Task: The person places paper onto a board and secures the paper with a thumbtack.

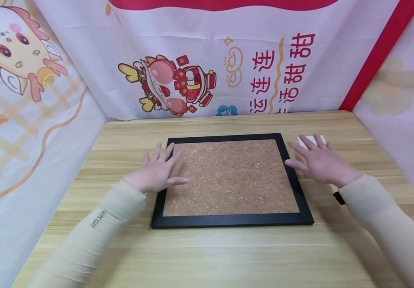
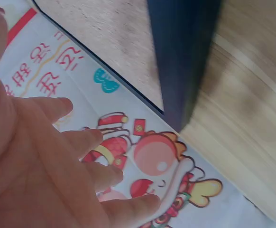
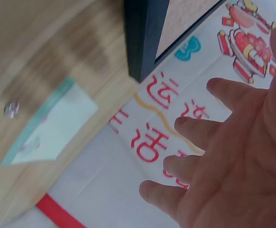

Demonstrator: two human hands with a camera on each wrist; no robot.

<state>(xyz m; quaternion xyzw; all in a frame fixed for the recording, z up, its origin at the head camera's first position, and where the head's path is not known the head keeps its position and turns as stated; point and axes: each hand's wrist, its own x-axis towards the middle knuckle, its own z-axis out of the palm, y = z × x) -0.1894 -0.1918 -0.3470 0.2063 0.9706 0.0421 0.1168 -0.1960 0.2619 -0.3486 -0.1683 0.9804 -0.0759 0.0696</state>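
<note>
A cork board in a black frame lies flat on the wooden table. Over its left side is my left hand, fingers straight and spread, holding nothing. Beyond the right edge of the frame, my right hand is spread in the same way and also holds nothing. Both wrist views show the fingers of the left hand and right hand apart from the frame. A white card with a teal edge lies on the table, partly hidden by the right hand in the head view.
Small pale marks or bits show on the cork. A small shiny item lies beside the card. Some dark object sits under the right wrist, its kind unclear. Printed cloth hangs behind the wooden table and along both sides.
</note>
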